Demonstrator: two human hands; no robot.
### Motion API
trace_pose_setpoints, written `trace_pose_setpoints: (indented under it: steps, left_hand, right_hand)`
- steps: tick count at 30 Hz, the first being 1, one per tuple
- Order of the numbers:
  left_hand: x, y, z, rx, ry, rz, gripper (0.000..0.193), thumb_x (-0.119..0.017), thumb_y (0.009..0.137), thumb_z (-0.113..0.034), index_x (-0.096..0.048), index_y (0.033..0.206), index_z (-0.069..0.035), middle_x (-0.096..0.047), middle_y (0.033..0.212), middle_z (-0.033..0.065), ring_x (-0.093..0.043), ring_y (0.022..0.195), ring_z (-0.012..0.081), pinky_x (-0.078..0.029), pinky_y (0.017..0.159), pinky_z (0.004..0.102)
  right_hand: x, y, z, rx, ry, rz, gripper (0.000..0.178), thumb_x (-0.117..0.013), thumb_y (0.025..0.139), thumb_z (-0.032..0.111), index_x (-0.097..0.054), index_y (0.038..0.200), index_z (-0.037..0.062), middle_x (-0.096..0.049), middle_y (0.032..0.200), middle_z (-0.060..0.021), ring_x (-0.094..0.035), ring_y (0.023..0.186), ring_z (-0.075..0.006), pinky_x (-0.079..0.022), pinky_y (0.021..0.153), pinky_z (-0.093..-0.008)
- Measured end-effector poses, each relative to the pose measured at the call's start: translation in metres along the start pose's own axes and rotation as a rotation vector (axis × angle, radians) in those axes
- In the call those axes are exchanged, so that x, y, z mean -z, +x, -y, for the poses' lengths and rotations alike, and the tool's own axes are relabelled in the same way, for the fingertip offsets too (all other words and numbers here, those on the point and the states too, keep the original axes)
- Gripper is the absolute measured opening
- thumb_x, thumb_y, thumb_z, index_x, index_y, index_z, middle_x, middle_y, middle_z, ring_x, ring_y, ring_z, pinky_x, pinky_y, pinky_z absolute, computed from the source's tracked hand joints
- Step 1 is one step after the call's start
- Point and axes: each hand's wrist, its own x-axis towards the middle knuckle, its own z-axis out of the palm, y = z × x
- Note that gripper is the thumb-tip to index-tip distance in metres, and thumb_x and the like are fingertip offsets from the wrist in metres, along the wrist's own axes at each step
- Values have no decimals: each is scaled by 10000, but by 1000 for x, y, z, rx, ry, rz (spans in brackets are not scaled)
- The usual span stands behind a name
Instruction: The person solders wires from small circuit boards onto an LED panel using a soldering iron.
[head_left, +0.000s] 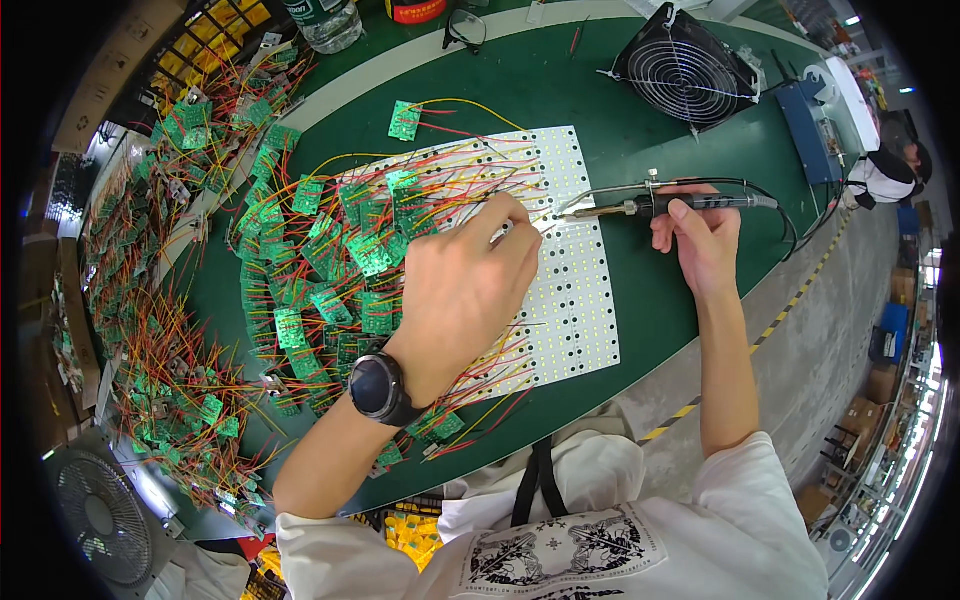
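My right hand (708, 235) grips a soldering iron (660, 206) with a black handle and a thin metal feed tube along its top. Its tip points left, over the white LED board panel (585, 300). From the left, my left hand (465, 280) reaches across the panel, a black watch on its wrist. Its fingers are closed in a pinch close to the iron's tip, seemingly on a thin wire; the fingers partly hide it. Green circuit boards (370, 253) with red and yellow wires lie beside and under that hand, their wires running onto the panel.
A large heap of wired green boards (180, 400) covers the left side. Toward the back stand a black fan with a wire guard (688, 70), glasses (466, 32) and a plastic bottle (328, 25). A blue box-shaped unit (808, 130) sits at right; the iron's cable (790, 225) loops nearby.
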Motion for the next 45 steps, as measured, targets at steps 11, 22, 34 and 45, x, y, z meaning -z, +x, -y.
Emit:
trace_pose_setpoints:
  steps: [11, 22, 34, 45]
  left_hand:
    - [-2, 0, 1, 33, 2, -5, 61, -715, 773, -54, -656, 779, -43, -624, 872, 19, -616, 585, 206, -482, 507, 310]
    - [-2, 0, 2, 67, -33, -13, 63, -718, 774, -39, -659, 781, -19, -629, 858, 31, -639, 617, 193, -499, 531, 296]
    - [-2, 0, 1, 63, -23, -11, 61, -716, 777, -47, -662, 778, -21, -631, 855, 26, -635, 610, 190, -494, 526, 296]
    - [-2, 1, 1, 72, -13, -1, 61, -710, 789, -67, -665, 781, -27, -636, 864, 25, -635, 609, 198, -495, 535, 302]
  right_hand:
    - [-2, 0, 1, 17, -45, 36, 233, -649, 858, 46, -616, 1043, -92, -661, 740, -165, -624, 556, -184, -477, 495, -260]
    - [-2, -1, 1, 1, -56, 33, 229, -646, 855, 37, -619, 1043, -91, -663, 750, -165, -626, 566, -188, -479, 503, -267]
    - [-2, -2, 2, 8, -90, 42, 226, -637, 862, 36, -619, 1048, -92, -664, 746, -165, -624, 564, -184, -478, 500, -264]
    - [0, -1, 0, 44, 2, 4, 229, -641, 870, 48, -619, 1051, -91, -662, 727, -166, -616, 536, -186, -460, 480, -259]
